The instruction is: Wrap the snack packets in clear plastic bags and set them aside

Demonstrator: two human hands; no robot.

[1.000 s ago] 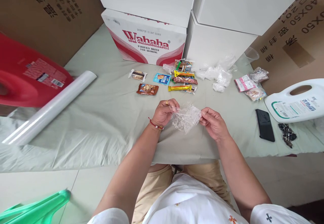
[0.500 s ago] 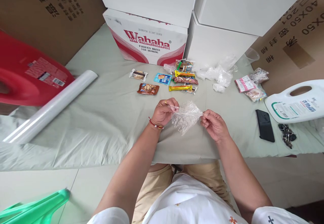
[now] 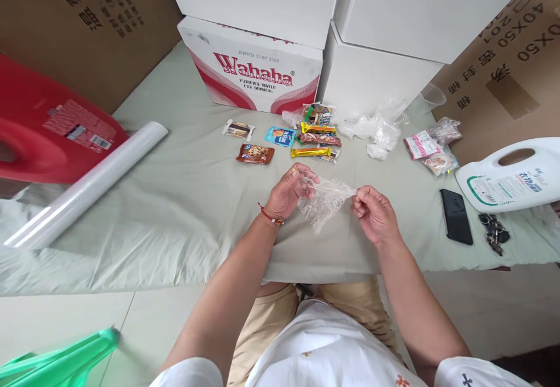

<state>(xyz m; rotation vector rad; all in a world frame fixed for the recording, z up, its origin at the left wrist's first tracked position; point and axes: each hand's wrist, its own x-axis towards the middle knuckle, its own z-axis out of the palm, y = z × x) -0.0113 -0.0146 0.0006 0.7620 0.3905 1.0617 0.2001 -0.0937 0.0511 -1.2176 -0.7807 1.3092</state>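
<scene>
A crinkled clear plastic bag (image 3: 322,207) is stretched between my two hands, above the front part of the cloth-covered table. My left hand (image 3: 289,192) holds its left side, the fingertips partly seen through the film. At the opposite corner, my right hand (image 3: 374,211) pinches the bag's edge between thumb and curled fingers. Just beyond the bag lie a brown cookie packet (image 3: 255,154), a blue snack packet (image 3: 280,136) and a yellow-wrapped bar (image 3: 311,152). A clear-wrapped snack (image 3: 238,130) sits farther left.
Crumpled clear plastic (image 3: 380,133) lies behind, before white boxes (image 3: 380,75). To the right are pink packets (image 3: 421,144), a phone (image 3: 456,216), keys (image 3: 494,232) and a white jug (image 3: 511,180). A plastic film roll (image 3: 87,186) and red jug (image 3: 65,125) occupy the left.
My left fingers have spread and shifted slightly to the right behind the film. My right hand has moved a little to the right, pulling the bag's corner outward.
</scene>
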